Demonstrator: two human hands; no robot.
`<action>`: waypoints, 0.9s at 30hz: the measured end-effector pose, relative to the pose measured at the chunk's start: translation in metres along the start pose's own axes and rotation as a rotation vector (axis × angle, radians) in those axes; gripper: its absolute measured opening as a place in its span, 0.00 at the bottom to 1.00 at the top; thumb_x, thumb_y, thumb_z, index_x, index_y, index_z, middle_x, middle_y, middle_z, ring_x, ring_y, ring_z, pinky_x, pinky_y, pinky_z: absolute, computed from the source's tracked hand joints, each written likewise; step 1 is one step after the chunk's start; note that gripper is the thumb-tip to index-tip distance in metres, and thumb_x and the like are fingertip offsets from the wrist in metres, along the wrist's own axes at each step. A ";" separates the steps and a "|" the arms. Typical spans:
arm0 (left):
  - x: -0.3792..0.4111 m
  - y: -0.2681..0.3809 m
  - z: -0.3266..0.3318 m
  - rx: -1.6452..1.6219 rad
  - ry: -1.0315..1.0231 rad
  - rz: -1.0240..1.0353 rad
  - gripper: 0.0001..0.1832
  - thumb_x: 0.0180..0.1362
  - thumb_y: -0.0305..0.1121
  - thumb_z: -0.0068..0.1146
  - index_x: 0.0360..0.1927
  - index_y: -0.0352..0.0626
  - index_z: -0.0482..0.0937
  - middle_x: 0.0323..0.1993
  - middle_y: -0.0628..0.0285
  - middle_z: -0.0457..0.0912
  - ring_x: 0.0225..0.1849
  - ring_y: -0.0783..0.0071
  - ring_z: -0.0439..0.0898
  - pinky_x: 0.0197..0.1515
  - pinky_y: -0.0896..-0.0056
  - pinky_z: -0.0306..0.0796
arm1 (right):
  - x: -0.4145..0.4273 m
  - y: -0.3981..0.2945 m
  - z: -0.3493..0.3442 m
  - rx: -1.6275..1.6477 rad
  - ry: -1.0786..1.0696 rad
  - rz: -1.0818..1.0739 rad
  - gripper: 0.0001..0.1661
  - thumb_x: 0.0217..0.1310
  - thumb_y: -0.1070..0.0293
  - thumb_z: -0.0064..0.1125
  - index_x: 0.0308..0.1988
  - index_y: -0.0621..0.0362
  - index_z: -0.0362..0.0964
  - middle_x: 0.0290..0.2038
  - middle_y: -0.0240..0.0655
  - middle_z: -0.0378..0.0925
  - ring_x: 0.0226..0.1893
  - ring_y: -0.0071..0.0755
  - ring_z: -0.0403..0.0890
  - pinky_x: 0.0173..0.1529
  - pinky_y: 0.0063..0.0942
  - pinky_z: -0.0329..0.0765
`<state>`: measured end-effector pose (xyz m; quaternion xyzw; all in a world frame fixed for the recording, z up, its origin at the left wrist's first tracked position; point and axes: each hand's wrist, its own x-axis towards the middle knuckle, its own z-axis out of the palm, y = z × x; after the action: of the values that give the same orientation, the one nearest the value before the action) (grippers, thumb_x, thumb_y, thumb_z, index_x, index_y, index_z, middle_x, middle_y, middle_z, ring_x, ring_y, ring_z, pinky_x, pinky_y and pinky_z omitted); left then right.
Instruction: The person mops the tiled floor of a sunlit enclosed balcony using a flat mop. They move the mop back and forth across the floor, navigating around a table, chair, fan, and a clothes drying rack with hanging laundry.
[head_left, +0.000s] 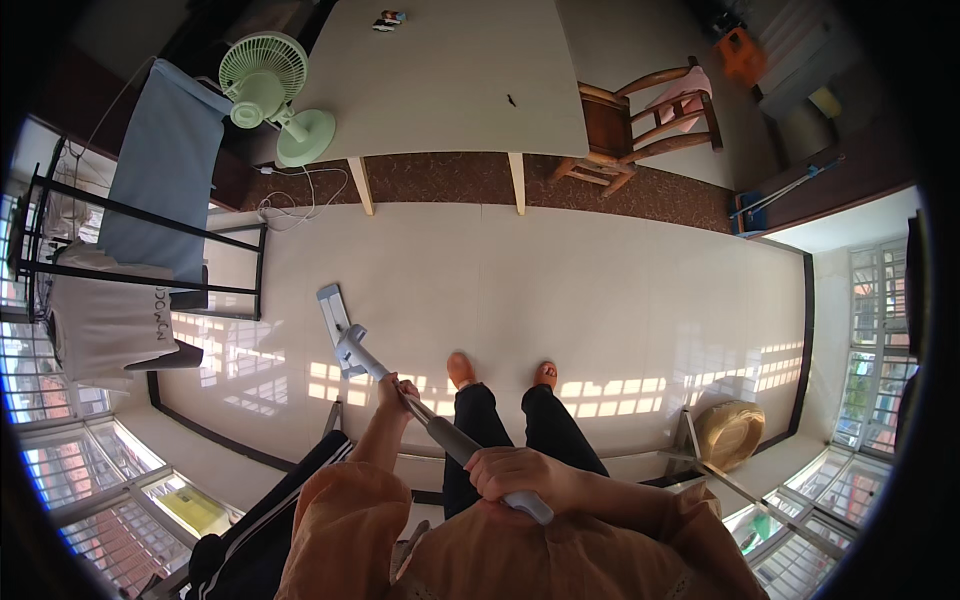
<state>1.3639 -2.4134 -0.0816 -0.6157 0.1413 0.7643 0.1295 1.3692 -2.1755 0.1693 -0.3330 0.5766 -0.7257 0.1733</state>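
Observation:
A flat mop with a grey handle (454, 439) slants across my front, from my waist towards the floor at the left. Near the grip's end, my right hand (517, 476) is wrapped around it. My left hand (394, 393) holds the metal pole lower down, close to the plastic head joint. The flat mop head (334, 311) is at the pole's far end, over the pale tiled floor (487, 285). Whether its whole underside touches the tiles cannot be seen. My feet in orange slippers (460, 369) stand to the right of the pole.
A table (450, 82) ahead carries a green fan (262, 79) whose cord trails down to the floor. A wooden chair (607, 124) is at its right. Black metal rack (150, 202) and hanging clothes (112, 315) are at left; a woven basket (729, 433) sits at right.

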 end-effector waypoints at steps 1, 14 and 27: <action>0.003 -0.012 0.012 0.056 0.011 0.046 0.11 0.49 0.36 0.40 0.17 0.49 0.54 0.08 0.70 0.55 0.09 0.80 0.58 0.12 0.83 0.60 | -0.010 -0.002 -0.013 -0.012 0.025 0.003 0.10 0.38 0.85 0.53 0.20 0.60 0.60 0.20 0.33 0.67 0.22 0.35 0.70 0.37 0.33 0.70; -0.116 -0.391 0.208 0.210 -0.164 -0.517 0.08 0.53 0.31 0.43 0.26 0.45 0.57 0.12 0.68 0.61 0.13 0.81 0.63 0.16 0.81 0.62 | -0.105 -0.203 -0.120 -0.684 0.450 -0.016 0.16 0.41 0.66 0.57 0.16 0.54 0.56 0.08 0.29 0.66 0.09 0.25 0.68 0.18 0.21 0.69; -0.124 -0.320 0.161 -0.053 -0.377 -0.732 0.09 0.55 0.29 0.40 0.22 0.44 0.56 0.13 0.68 0.61 0.13 0.82 0.62 0.20 0.80 0.64 | -0.076 -0.200 -0.105 -0.224 0.011 -0.066 0.07 0.37 0.80 0.59 0.17 0.64 0.67 0.14 0.36 0.69 0.13 0.33 0.72 0.21 0.27 0.74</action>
<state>1.3630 -2.0591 0.0544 -0.4776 -0.1330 0.7707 0.4003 1.3787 -1.9964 0.3257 -0.3652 0.6436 -0.6639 0.1077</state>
